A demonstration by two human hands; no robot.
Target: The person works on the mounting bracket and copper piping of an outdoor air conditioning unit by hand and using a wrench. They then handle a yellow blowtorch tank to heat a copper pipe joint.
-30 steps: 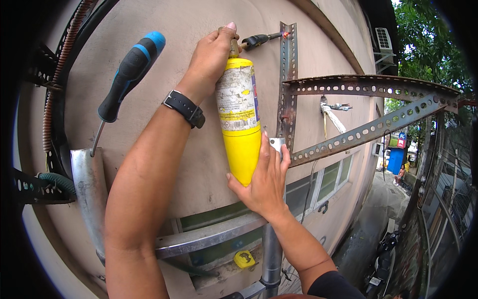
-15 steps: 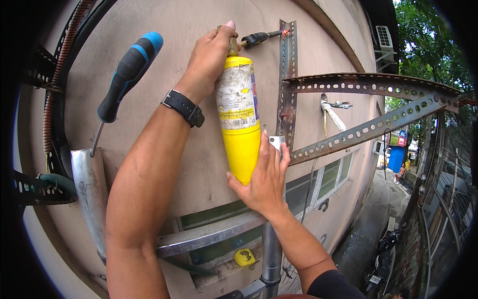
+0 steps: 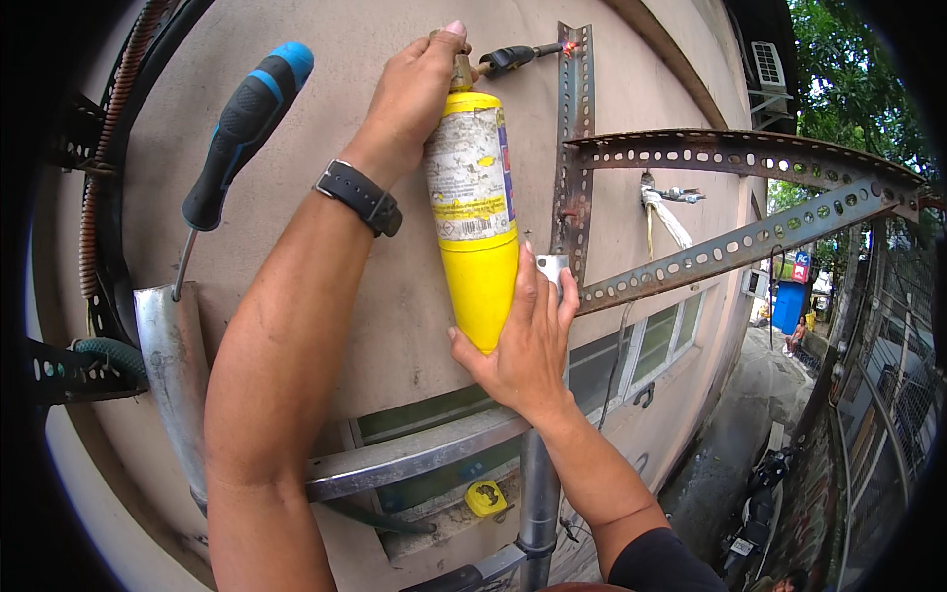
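Note:
A gas blowtorch with a yellow cylinder (image 3: 479, 281) and a worn label is in both of my hands. My left hand (image 3: 419, 94) wraps its brass top, a black watch on that wrist. My right hand (image 3: 523, 345) cradles the cylinder's lower end between thumb and fingers. From the top the torch's nozzle (image 3: 508, 61) points right. Its tip is at a red-glowing spot (image 3: 569, 49) on the upright perforated angle bar (image 3: 575, 109), which stands against the wall. Most of the torch's valve is hidden behind my left hand.
A blue-black screwdriver (image 3: 247, 133) stands in the open end of a metal pipe (image 3: 170, 335) at left. Perforated bracket arms (image 3: 730, 153) jut out at right. Below are a metal rail (image 3: 414, 459) and a yellow tape measure (image 3: 485, 498) on a ledge. An alley with a motorcycle (image 3: 755, 503) lies far below.
The whole view has shifted slightly, with most things sitting a little higher in the picture. My grip on the blowtorch is the same, and its tip stays at the glowing spot.

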